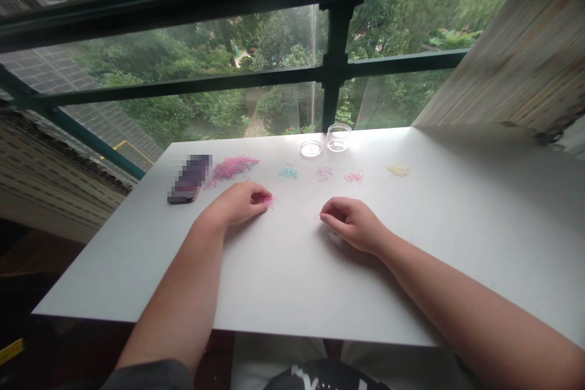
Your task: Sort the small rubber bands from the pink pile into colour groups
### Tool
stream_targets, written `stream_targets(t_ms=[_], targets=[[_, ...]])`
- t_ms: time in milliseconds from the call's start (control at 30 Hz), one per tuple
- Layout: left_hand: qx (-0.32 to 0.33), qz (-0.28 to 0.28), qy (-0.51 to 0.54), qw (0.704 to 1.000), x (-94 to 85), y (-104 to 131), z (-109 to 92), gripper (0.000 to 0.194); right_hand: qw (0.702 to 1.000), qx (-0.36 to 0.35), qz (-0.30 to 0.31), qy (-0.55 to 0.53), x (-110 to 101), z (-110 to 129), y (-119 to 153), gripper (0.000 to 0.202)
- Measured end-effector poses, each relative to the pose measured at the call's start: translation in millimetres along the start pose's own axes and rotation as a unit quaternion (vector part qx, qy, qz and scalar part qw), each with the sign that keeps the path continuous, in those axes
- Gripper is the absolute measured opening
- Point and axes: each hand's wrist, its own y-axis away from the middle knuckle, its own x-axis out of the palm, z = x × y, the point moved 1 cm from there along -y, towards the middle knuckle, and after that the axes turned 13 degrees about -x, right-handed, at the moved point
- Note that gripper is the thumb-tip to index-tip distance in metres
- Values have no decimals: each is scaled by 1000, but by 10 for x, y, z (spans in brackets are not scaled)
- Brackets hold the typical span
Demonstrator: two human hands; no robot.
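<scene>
My left hand (244, 202) is closed around a small bunch of pink rubber bands (270, 201), their thin loops poking out past the fingertips. Opposite it, my right hand (350, 222) pinches one thin pale pink rubber band (317, 216) just above the white table. Beyond my left hand lies a large mixed heap of mostly pink bands (233, 167). Small groups sorted by colour form a row: teal bands (288, 173), purple bands (324, 173), coral-red bands (354, 177) and, farther right, pale yellow bands (398, 169).
A clear round container (339, 138) stands at the table's far edge, with its clear lid (311, 149) beside it. On the left lies a phone (189, 180), its screen blurred. The white table (274, 292) meets a green-framed window (336, 67); curtains hang at both sides.
</scene>
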Motion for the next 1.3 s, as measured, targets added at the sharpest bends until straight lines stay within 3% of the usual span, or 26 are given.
stream_targets(t_ms=[400,733,967,1300], targets=[[-21,5,26,999,-24,6,-13,24,1000,-4,5,6,-6,7,1,16],[-43,37,19,998,-105,36,-11,40,1000,-12,2,11,-7,12,-4,14],[-59,9,49,997,-85,-11,68,36,1000,-11,3,13,-9,13,3,13],[-26,-12,93,995,-101,25,-22,32,1000,-16,1,11,-7,7,5,12]])
